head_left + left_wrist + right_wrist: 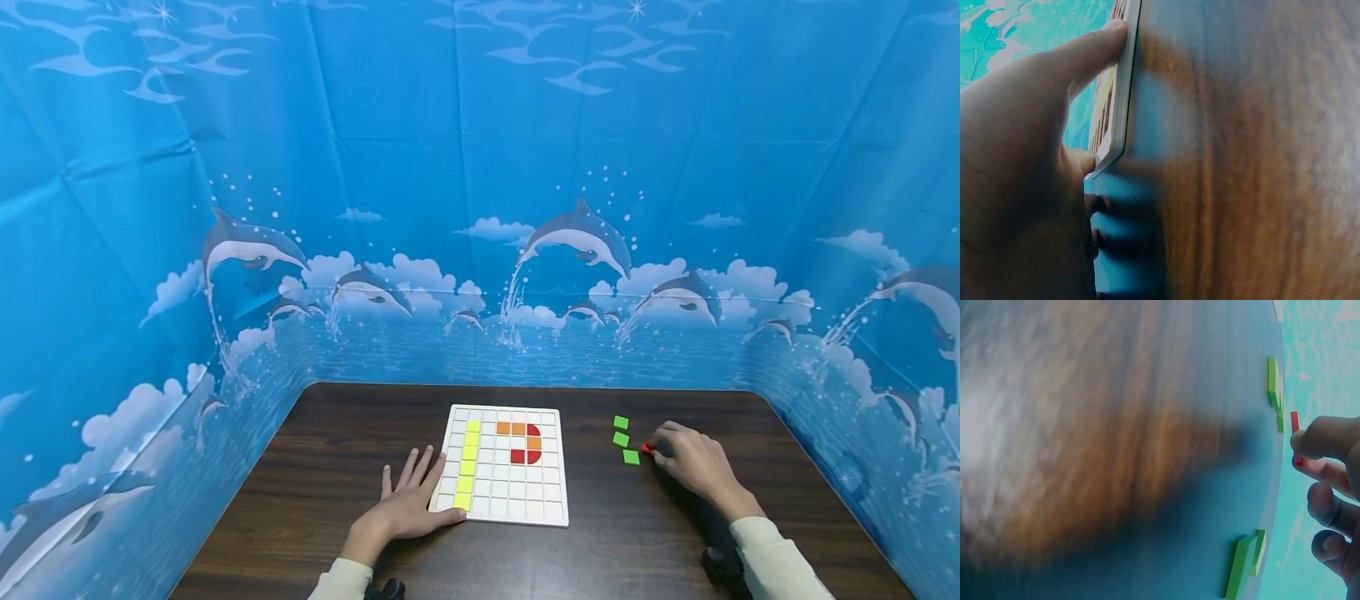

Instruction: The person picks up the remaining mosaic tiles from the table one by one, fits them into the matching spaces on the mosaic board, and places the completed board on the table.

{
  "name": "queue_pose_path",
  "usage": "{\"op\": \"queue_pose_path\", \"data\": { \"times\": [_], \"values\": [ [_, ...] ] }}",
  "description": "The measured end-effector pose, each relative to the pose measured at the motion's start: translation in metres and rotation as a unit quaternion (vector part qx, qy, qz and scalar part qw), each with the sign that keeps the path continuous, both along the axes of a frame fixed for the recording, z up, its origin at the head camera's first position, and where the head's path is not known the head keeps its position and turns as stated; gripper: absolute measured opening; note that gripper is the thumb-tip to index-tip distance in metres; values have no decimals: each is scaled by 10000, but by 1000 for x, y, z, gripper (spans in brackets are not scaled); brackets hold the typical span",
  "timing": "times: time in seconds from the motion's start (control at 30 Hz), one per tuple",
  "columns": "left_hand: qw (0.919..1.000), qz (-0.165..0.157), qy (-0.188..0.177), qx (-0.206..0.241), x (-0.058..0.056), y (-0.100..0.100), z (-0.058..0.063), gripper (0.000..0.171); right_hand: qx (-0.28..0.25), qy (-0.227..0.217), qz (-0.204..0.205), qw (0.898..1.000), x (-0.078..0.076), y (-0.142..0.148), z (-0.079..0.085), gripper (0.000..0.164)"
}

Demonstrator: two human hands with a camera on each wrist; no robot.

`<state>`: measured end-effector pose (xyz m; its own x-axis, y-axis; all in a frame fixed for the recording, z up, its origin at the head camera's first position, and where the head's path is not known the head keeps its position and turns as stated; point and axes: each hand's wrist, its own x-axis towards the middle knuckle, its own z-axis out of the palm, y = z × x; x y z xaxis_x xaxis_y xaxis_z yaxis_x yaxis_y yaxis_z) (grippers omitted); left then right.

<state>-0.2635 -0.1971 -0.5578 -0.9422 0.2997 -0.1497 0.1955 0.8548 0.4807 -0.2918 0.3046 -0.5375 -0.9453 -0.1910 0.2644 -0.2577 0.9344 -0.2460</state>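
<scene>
A white grid board (498, 508) lies on the table. Yellow tiles (468, 454) form a column near its left side. Orange tiles (512, 428) and red tiles (533, 457), some with a rounded edge, form a hooked shape at its upper right. My left hand (408, 504) lies at the board's lower left corner with fingers spread; its thumb touches the front edge (1127, 81). To the right of the board, my right hand (697, 458) pinches a small red tile (1294, 422) between thumb and forefinger, above the table. The tile's full shape is partly hidden by the fingers.
Three green tiles (621, 438) lie in a loose column between the board and my right hand. More green tiles (1241, 569) show low in the right wrist view. The dark wooden table (300, 467) meets a blue dolphin-print curtain (450, 208) at its back and sides.
</scene>
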Motion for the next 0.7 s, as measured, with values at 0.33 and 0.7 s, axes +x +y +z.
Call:
{"op": "queue_pose_path", "data": {
  "times": [0.33,0.7],
  "values": [
    [9997,34,-128,-219,-1,1,3,117,-81,188,100,9997,0,-18,9,13],
    [9998,-23,-186,-96,5,3,14,111,-264,383,261,9986,0,-38,14,13]
  ]
}}
